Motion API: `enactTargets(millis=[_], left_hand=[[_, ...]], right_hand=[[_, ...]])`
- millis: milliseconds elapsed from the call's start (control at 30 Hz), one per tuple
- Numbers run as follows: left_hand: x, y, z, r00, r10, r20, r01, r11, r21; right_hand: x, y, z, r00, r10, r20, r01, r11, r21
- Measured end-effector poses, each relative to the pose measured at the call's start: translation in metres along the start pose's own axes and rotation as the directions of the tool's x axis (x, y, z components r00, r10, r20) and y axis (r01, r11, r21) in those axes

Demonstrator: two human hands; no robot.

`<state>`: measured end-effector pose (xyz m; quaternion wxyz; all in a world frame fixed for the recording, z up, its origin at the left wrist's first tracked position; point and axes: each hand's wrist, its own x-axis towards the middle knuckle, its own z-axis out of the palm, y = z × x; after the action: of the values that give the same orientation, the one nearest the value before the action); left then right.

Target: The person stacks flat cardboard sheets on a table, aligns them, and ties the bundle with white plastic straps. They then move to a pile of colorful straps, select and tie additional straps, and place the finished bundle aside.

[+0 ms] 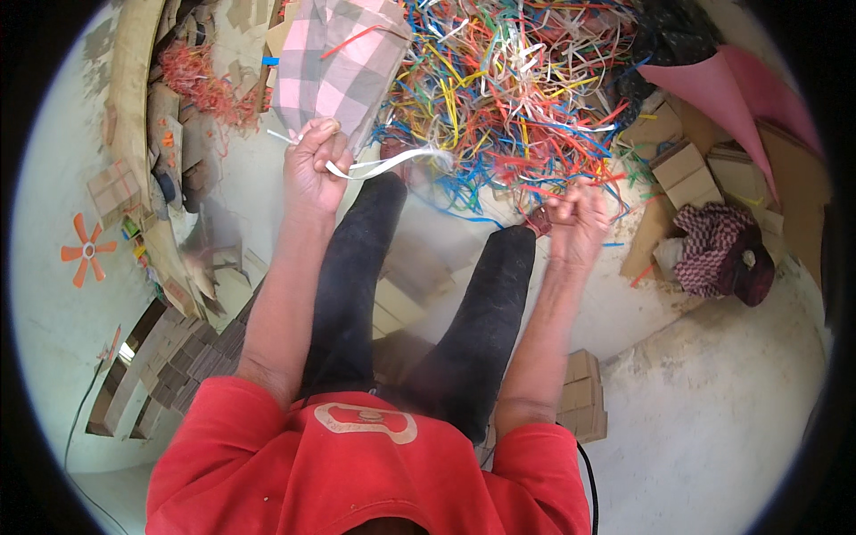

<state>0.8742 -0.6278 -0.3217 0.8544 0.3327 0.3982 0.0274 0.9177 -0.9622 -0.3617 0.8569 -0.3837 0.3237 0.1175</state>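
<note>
My left hand (316,169) is closed round a white plastic strip (388,164), whose long end curls out to the right and whose short end pokes out at the left. To the right, my right hand (578,223) is raised at the near edge of a large heap of coloured plastic strips (508,80). Its fingers are curled, and red strips show close by its fingertips. Whether one of them is pinched there is too blurred to tell. The heap mixes red, blue, yellow, green and white strips. Behind my left hand lies a pink and grey checked cloth (334,67).
Flat cardboard pieces (687,174) and a checked maroon cloth (713,250) lie at the right, below a pink sheet (713,89). Stacked cardboard (581,397) stands near my right elbow. At the left are a wooden beam (134,80), red strips (201,85) and an orange fan (87,250).
</note>
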Motion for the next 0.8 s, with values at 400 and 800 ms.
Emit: enactTargets(millis=[400, 800], left_hand=[[-0.009, 0.018, 0.028, 0.997, 0.064, 0.032, -0.070, 0.963, 0.262], [-0.026, 0.024, 0.006, 0.997, 0.049, 0.055, -0.065, 0.931, 0.359]], right_hand=[[-0.004, -0.036, 0.001, 0.882, -0.469, 0.042, 0.266, 0.423, -0.866], [0.060, -0.009, -0.014, 0.984, 0.136, -0.112, -0.156, 0.967, -0.200]])
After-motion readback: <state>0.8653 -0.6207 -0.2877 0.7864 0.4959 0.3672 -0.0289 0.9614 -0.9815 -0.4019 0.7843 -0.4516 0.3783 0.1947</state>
